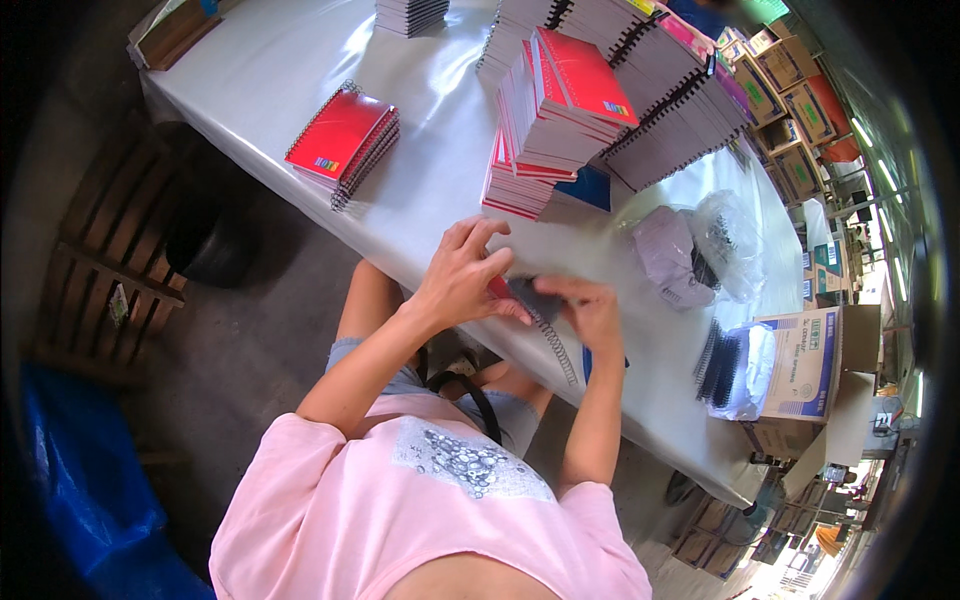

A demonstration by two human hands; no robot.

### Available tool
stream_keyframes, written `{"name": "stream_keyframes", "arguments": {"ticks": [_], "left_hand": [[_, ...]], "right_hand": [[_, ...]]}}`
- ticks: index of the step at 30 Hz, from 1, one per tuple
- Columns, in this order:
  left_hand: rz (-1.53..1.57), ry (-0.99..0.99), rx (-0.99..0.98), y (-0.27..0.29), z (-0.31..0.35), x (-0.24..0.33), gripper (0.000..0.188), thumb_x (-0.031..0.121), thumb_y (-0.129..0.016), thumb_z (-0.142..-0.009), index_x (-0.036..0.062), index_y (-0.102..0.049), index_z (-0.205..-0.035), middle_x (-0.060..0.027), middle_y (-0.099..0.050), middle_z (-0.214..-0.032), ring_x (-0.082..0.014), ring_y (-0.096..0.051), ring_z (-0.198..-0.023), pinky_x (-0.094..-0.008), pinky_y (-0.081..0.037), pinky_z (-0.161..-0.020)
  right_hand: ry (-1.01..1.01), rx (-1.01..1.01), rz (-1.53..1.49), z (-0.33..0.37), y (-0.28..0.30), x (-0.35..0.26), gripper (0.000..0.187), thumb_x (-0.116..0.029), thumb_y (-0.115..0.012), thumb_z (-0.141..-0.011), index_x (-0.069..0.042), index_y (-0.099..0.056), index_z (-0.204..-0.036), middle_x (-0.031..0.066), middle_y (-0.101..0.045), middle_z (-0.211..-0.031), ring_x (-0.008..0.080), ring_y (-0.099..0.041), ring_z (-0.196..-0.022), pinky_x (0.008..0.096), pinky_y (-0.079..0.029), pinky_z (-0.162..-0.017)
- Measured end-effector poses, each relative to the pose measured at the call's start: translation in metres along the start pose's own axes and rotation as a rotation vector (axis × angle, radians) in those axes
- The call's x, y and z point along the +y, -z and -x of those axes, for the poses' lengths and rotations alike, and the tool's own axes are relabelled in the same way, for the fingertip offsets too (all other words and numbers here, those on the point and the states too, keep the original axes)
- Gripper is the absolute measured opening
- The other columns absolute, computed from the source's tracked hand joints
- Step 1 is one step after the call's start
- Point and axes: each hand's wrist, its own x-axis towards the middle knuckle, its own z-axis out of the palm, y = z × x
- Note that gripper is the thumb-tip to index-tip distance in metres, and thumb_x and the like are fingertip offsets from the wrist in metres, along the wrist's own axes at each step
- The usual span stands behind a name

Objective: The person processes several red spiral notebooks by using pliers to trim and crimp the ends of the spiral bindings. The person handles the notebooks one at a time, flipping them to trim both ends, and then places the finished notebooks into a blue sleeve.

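Observation:
My left hand (462, 275) is closed on a small red notebook (499, 288), seen nearly edge-on at the near edge of the table. A dark spiral wire coil (556, 348) runs from the notebook's side, its loose end hanging toward my lap. My right hand (590, 312) is beside the coil and the notebook. Its fingers are smeared by motion, so their grip is unclear. Beyond my hands rises a tall stack of red notebooks (585, 75) without visible coils. Several red spiral-bound notebooks (345, 135) form a low pile to the left.
Large spiral-bound stacks (665, 125) stand behind the red stack. Clear plastic bags (690, 255) lie at the right, near a bundle of dark coils (718, 365) and an open carton (800, 365). A wooden pallet (120, 250) is on the floor at the left.

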Motion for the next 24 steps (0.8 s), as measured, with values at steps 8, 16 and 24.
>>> {"name": "stream_keyframes", "arguments": {"ticks": [8, 16, 24], "left_hand": [[0.31, 0.135, 0.047, -0.005, 0.005, -0.009, 0.063, 0.045, -0.087, -0.049, 0.0077, -0.049, -0.084, -0.0155, -0.037, -0.121, -0.0367, -0.041, -0.107, -0.0413, -0.044, -0.084], [0.559, 0.25, 0.199, -0.03, -0.001, -0.022, 0.101, 0.043, -0.093, -0.038, 0.0047, -0.028, -0.106, -0.0186, -0.032, -0.115, -0.0329, -0.039, -0.108, -0.04, -0.038, -0.093], [0.654, 0.229, 0.132, -0.032, -0.002, -0.023, 0.098, 0.048, -0.092, -0.038, 0.0076, -0.026, -0.098, -0.0116, -0.03, -0.105, -0.0243, -0.037, -0.102, -0.0333, -0.037, -0.083]], "right_hand": [[-0.12, 0.212, 0.073, -0.008, -0.012, -0.002, 0.031, 0.012, -0.06, -0.071, 0.0, -0.07, -0.097, 0.0197, -0.067, -0.099, 0.0264, -0.065, -0.092, 0.032, -0.05, -0.082], [-0.093, 0.232, -0.554, -0.011, -0.01, 0.001, 0.034, 0.012, -0.058, -0.068, 0.0, -0.069, -0.097, 0.0122, -0.068, -0.097, 0.0167, -0.062, -0.088, 0.0261, -0.048, -0.079], [0.115, 0.075, -0.523, -0.025, -0.02, -0.007, 0.034, 0.011, -0.058, -0.066, -0.003, -0.071, -0.094, 0.0121, -0.07, -0.091, 0.0173, -0.065, -0.082, 0.0259, -0.049, -0.076]]}}
